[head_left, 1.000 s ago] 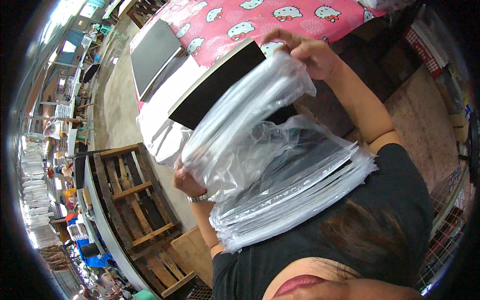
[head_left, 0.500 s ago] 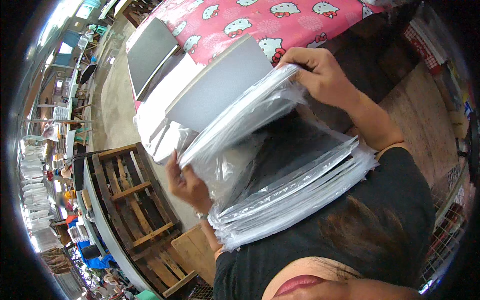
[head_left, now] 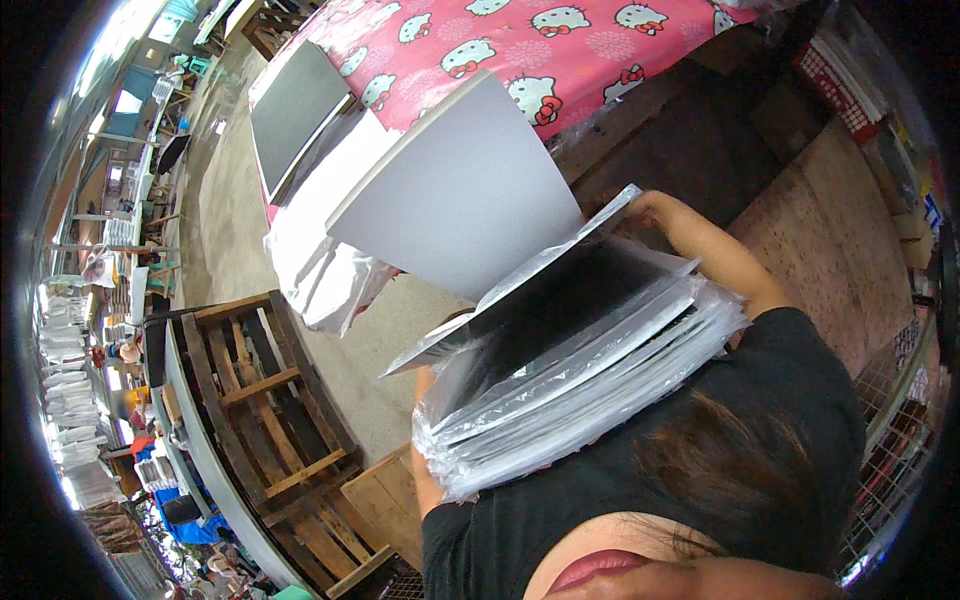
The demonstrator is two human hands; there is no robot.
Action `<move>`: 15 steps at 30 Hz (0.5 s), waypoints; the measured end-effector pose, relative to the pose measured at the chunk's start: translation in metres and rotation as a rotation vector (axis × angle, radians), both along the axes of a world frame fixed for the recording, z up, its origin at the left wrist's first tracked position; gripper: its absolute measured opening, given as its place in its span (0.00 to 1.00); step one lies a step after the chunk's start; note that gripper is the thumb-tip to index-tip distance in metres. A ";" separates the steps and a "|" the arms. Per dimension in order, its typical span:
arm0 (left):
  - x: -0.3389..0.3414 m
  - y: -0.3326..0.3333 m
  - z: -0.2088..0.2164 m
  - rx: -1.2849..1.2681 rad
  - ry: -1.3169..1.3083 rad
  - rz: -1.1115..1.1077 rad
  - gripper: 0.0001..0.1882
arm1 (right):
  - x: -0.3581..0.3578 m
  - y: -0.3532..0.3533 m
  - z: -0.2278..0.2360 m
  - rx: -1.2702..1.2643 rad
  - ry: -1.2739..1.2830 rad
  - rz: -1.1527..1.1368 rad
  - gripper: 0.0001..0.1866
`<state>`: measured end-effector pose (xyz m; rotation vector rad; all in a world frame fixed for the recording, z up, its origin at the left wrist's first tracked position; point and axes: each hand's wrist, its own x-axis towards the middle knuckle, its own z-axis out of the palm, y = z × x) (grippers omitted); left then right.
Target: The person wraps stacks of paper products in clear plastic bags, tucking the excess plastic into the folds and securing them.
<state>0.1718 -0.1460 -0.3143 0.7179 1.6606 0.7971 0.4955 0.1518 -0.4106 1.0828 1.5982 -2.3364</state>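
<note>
A stack of clear plastic sleeves (head_left: 590, 400) rests against my chest. Its top sleeve is lifted away from the rest, with a black area showing through it. My right hand (head_left: 652, 210) is curled at the right end of this raised sleeve (head_left: 570, 250), its fingertips behind the film. Of my left hand (head_left: 460, 316) only a bit of skin shows above the sleeve's left part; its fingers are hidden. Just beyond the sleeve stands a thick pale grey stack of sheets or board (head_left: 460, 180), its lower edge meeting the plastic.
A pink cartoon-print cloth (head_left: 560, 60) covers the table ahead. On it lies a dark grey stack (head_left: 300, 105) beside white wrapping (head_left: 320, 270). A wooden pallet (head_left: 265, 385) stands at lower left, and a wire rack (head_left: 885, 450) at lower right.
Both hands have moved lower, behind the plastic. The raised sleeve has shifted down and toward me, flattening out. More of the pale grey stack now shows.
</note>
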 end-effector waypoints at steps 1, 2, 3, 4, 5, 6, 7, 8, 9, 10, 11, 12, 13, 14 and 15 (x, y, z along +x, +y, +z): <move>0.001 -0.006 -0.017 -0.022 0.069 -0.016 0.10 | 0.002 0.008 -0.023 0.253 -0.005 0.134 0.18; -0.001 -0.003 -0.037 -0.019 0.123 -0.033 0.10 | 0.011 0.011 -0.025 0.310 -0.099 0.167 0.18; -0.003 -0.011 -0.045 -0.005 0.172 0.000 0.10 | 0.007 0.009 -0.014 0.377 -0.219 0.221 0.19; -0.006 -0.032 -0.047 -0.005 0.216 0.096 0.10 | -0.011 0.005 0.009 0.496 -0.367 0.315 0.20; -0.010 -0.041 -0.049 0.028 0.239 0.183 0.11 | -0.019 -0.001 0.037 0.601 -0.483 0.333 0.20; -0.016 -0.047 -0.049 0.073 0.250 0.290 0.11 | -0.023 -0.005 0.067 0.644 -0.465 0.275 0.21; -0.025 -0.050 -0.043 0.129 0.254 0.411 0.11 | -0.022 -0.002 0.086 0.688 -0.207 0.164 0.19; -0.034 -0.052 -0.035 0.209 0.253 0.544 0.11 | -0.021 -0.006 0.105 0.499 0.239 0.152 0.17; -0.043 -0.056 -0.023 0.296 0.258 0.687 0.12 | -0.020 -0.019 0.158 0.345 0.308 0.278 0.19; -0.051 -0.056 -0.007 0.419 0.267 0.803 0.12 | -0.023 -0.031 0.160 0.263 0.398 0.385 0.20; -0.059 -0.058 0.011 0.544 0.294 0.912 0.12 | -0.026 -0.041 0.161 0.182 0.493 0.498 0.22; -0.065 -0.061 0.031 0.671 0.319 0.998 0.13 | -0.029 -0.047 0.164 0.094 0.576 0.619 0.23; -0.070 -0.058 0.053 0.794 0.360 1.048 0.13 | -0.035 -0.054 0.146 0.181 0.451 0.699 0.25; -0.073 -0.053 0.074 0.900 0.407 1.057 0.13 | -0.046 -0.060 0.115 0.267 0.322 0.778 0.28; -0.073 -0.047 0.095 0.983 0.463 1.031 0.13 | -0.049 -0.061 0.080 0.469 0.221 0.824 0.30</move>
